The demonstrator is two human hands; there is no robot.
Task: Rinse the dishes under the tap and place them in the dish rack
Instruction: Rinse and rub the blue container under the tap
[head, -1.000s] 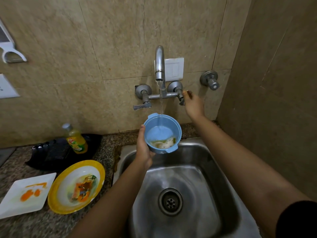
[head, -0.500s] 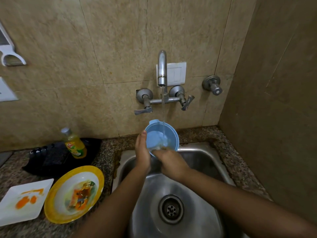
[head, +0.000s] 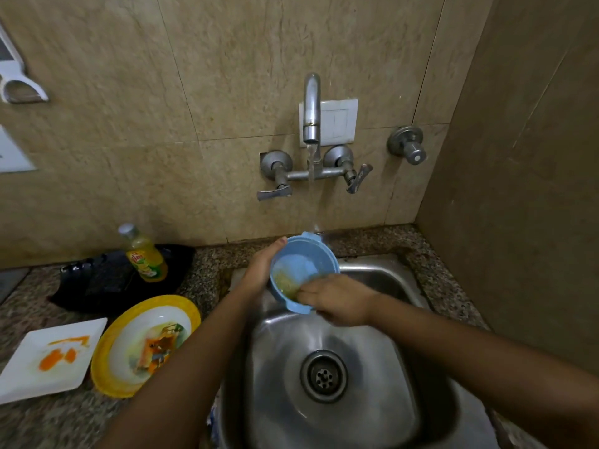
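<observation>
1. The blue bowl (head: 304, 267) is held tilted toward the camera over the back edge of the sink (head: 382, 409). Its far rim is just under the stream from the tap (head: 311, 108). Yellowish residue is seen on its inner wall.
2. The left grip (head: 261, 270) is wrapped round the bowl's left outer wall, with one fingertip showing at the far rim.
3. The right grip (head: 337, 299) is laid over the near rim, fingers reaching inside onto the residue. Whether the rim is pinched or only pressed cannot be told.
4. The bowl is judged to be light, stiff plastic. It is unlikely to break if dropped, but it will be slippery when wet, and more so where the residue is greasy.
5. Small lugs are seen at the far and near rim. A hold is best taken there or across the rim, with the wall pinched between thumb and fingers, since the smooth rounded side gives little purchase.
6. Some added weight is to be expected as water collects, so a tilt that lets it drain is advised.
7. On the surface (head: 207, 273) to the left, a soiled yellow plate (head: 191, 311) and a white square plate (head: 26, 380) are lying near a soap bottle (head: 144, 254).
</observation>
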